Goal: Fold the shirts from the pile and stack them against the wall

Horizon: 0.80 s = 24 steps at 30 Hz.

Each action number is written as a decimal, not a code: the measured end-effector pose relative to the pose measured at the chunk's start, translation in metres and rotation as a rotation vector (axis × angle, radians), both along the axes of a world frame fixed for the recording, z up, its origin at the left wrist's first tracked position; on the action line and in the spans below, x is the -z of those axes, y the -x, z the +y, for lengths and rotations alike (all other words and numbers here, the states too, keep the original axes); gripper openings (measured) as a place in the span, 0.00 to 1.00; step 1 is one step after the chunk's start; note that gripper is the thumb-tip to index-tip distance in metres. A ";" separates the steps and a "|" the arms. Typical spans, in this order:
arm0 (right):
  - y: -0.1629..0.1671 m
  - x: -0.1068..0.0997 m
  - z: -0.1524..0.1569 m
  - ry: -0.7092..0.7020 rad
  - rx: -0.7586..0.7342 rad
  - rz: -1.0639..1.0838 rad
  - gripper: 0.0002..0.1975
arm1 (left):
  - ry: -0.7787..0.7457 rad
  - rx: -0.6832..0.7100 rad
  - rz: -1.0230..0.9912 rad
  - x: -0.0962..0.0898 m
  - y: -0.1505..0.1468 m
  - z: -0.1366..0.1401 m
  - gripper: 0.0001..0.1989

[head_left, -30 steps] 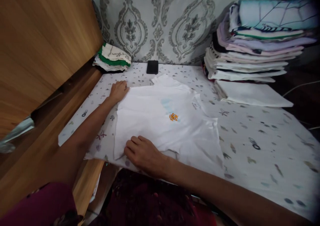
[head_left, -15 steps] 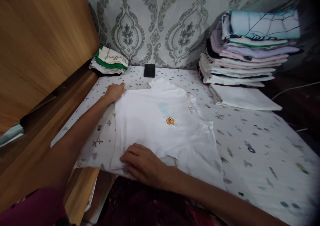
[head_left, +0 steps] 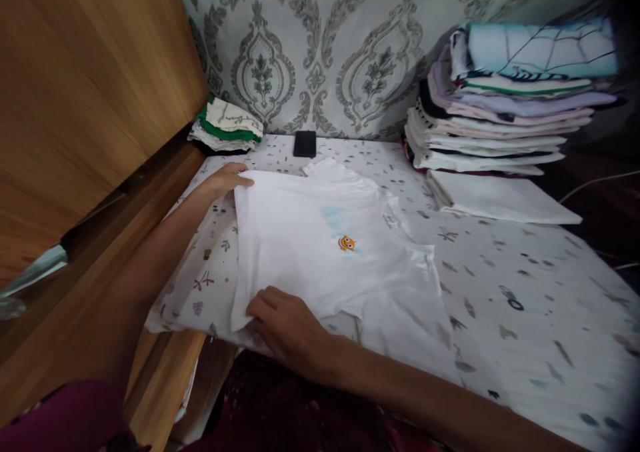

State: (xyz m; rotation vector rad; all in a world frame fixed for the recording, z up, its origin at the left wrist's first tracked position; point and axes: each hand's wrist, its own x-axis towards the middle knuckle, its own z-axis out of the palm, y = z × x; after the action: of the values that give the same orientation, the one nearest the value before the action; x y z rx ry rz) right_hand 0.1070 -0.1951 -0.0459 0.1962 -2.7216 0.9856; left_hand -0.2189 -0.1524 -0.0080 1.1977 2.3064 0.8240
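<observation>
A white T-shirt (head_left: pixel 300 239) with an orange cartoon fish and a pale blue patch on its front lies spread on the patterned sheet (head_left: pixel 490 319). Its neck points to the right and its hem to the left. My left hand (head_left: pixel 227 179) pinches the far corner of the hem, thumb on top. At the near corner of the hem, my right hand (head_left: pixel 287 325) has its fingers curled over the fabric and closed on it. The right fingertips are partly hidden under the hand. Between both hands the hem edge is slightly raised.
A tall stack of folded clothes (head_left: pixel 500 125) stands at the back right, with a folded white cloth (head_left: pixel 505 197) before it. A smaller folded pile (head_left: pixel 227 127) and a black flat object (head_left: pixel 305 143) lie near the wall. A wooden cabinet (head_left: pixel 100 92) borders the left.
My left hand has gone from lying by the far hem corner to pinching it. My right fingers have closed on the near corner, and the hem has lifted a little. The view has shifted slightly.
</observation>
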 end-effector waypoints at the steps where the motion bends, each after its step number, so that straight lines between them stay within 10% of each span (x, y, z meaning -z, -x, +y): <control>1: -0.001 0.000 0.002 0.181 0.057 -0.021 0.04 | -0.016 -0.030 -0.006 -0.002 0.000 0.000 0.09; 6: -0.004 0.000 0.011 0.696 0.200 -0.117 0.06 | -0.018 -0.085 0.177 0.001 0.004 0.007 0.10; 12: -0.010 -0.005 0.000 0.115 -0.077 -0.055 0.06 | 0.222 0.014 0.594 0.019 -0.001 0.004 0.11; 15: -0.015 -0.010 -0.002 0.042 -0.178 -0.015 0.09 | 0.257 -0.028 0.631 0.020 -0.013 -0.003 0.16; 24: -0.061 -0.002 0.058 -0.083 0.200 0.055 0.17 | 0.055 0.378 0.547 0.037 -0.105 -0.042 0.33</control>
State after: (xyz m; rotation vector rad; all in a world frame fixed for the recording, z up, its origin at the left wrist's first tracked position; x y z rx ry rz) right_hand 0.1682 -0.1367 -0.0443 -0.0342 -2.6707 0.8016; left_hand -0.1137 -0.1949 -0.0454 1.9424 2.3479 0.3180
